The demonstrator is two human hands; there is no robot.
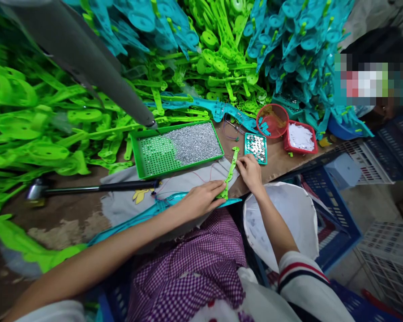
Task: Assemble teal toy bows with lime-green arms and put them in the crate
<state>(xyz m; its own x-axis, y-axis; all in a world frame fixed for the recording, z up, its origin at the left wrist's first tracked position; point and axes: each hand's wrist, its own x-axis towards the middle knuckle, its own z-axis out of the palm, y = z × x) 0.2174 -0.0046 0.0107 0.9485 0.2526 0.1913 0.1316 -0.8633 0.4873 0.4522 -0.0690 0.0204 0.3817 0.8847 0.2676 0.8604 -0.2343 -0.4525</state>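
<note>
Heap of green plastic parts fills far left of table, some spilling over near edge. Hammer lies flat in front of heap, metal head at left, black handle pointing right. Grey tube slants down from top left, tip just above corner of green tray. Tray: left part bare grid, right part covered with small silver screws. Grey cloth spread on table just below tray, hammer handle end resting on it. Long teal part lies on cloth at near edge, under left hand.

Left hand: fingers pinched narrow on lower end of green strip. Strip stands slightly tilted over table edge, top end near right corner of green tray, bottom end at teal part. Right hand: fingertips closed on strip's middle from right side. Both hands holding same strip, close together but not touching.

Checked purple fabric on lap below hands.

Just behind right hand: small teal tray with silver discs. Right of that, red basket with a few teal bits, then red tray of white pieces. Teal plastic parts piled behind these, more green between both heaps.

White bag open below right forearm. Blue crates and white crates on floor at right. Another person at top right behind teal pile.
</note>
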